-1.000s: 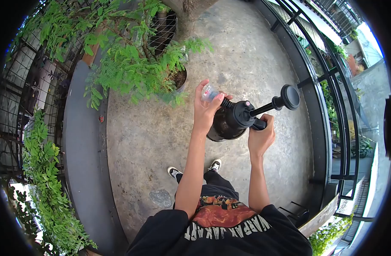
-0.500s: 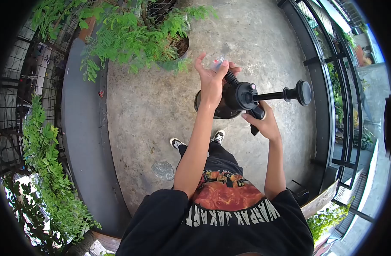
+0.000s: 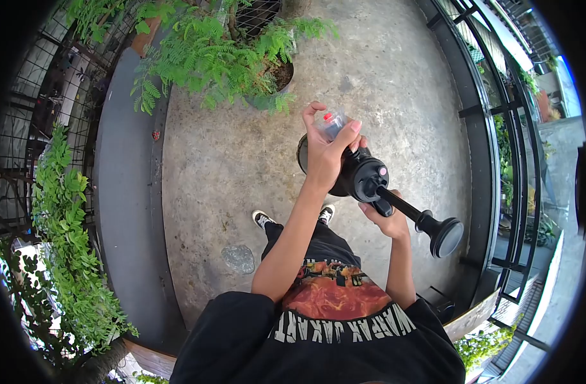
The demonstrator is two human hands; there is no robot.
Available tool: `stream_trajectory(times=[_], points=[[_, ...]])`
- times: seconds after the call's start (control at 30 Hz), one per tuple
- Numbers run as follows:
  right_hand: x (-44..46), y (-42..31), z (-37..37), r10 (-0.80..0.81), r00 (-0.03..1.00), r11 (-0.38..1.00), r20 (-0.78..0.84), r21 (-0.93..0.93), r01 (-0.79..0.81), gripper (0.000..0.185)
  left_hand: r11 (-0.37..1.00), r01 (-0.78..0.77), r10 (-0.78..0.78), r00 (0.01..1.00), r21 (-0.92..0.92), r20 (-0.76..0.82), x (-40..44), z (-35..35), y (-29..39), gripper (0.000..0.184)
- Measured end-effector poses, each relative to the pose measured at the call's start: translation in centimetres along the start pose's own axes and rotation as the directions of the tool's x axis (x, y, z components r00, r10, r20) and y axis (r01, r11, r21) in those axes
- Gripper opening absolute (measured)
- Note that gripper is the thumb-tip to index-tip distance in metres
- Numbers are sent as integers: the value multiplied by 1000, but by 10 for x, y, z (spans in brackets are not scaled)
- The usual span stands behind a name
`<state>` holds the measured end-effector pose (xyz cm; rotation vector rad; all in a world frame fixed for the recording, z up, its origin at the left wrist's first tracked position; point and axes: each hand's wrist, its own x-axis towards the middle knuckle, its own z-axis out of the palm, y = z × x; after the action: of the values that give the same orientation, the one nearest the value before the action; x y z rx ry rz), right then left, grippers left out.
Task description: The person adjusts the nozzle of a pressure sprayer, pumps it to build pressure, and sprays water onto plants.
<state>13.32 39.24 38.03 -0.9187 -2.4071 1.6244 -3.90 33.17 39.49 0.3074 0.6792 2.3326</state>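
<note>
A black pump sprayer is held tilted in front of my body, its long plunger handle pointing down to the right. My right hand is closed around the sprayer's black grip, its fingers partly hidden behind it. At the nozzle end, my left hand pinches a clear plastic piece with a red tip. The left thumb lies across this piece, with the index finger curled away from it. Whether the clear piece is fixed to the nozzle cannot be seen.
A potted plant with feathery green leaves stands ahead on the left. A grey ledge with vines beyond it runs along the left, and a black metal railing along the right. My shoes are on the concrete floor.
Both hands and the sprayer have come lower, nearer my body. The sprayer has turned so that its plunger handle points further downward. Both hands keep their hold.
</note>
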Motion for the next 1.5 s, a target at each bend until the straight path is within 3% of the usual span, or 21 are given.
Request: stream_trajectory(times=[0.07, 0.23, 0.33, 0.43, 0.57, 0.7, 0.8, 0.9, 1.13, 1.33, 1.43, 1.5], points=[[0, -6, -3, -28, 999, 997, -16, -76, 26, 18, 996, 5, 2, 996, -85, 85, 1, 1, 3, 48], [-3, -16, -1, -49, 996, 997, -74, -55, 45, 17, 971, 81, -12, 956, -224, 293, 14, -6, 3, 53], [-5, -18, 1, -86, 985, 995, -150, -63, 77, 15, 982, 59, -6, 959, -178, 283, 18, 4, 0, 45], [-9, -24, 5, -24, 962, 978, -272, 195, 79, 12, 993, 112, -103, 982, -42, 160, 19, 15, -1, 47], [-18, -4, -2, 17, 995, 947, -95, 321, 15, 29, 991, 122, -112, 984, -62, 140, 14, -4, -15, 48], [-26, -3, 14, -85, 996, 866, -18, 493, 83, 58, 979, 169, -157, 982, -118, 101, 4, -25, -17, 44], [-29, 11, 27, -67, 997, 740, 33, 672, 27, 63, 977, 195, -187, 978, -89, 91, 3, -35, -19, 46], [-29, 5, 35, -23, 1000, 821, 21, 571, 7, 64, 978, 204, -202, 977, -33, 63, 2, -39, -16, 48], [-27, -1, 40, -27, 998, 808, 62, 590, -15, 50, 977, 207, -208, 978, 51, 7, -1, -51, -17, 61], [-30, 6, 42, -1, 999, 816, 53, 577, -30, 51, 958, 253, -252, 967, 136, -23, -6, -56, -15, 66], [-34, 9, 45, -24, 999, 797, 34, 604, -1, 50, 955, 252, -258, 966, 154, 19, -10, -60, -13, 66], [-36, 9, 45, -38, 998, 799, 50, 602, 0, 49, 959, 282, -284, 953, 38, 104, -11, -69, -9, 64]])
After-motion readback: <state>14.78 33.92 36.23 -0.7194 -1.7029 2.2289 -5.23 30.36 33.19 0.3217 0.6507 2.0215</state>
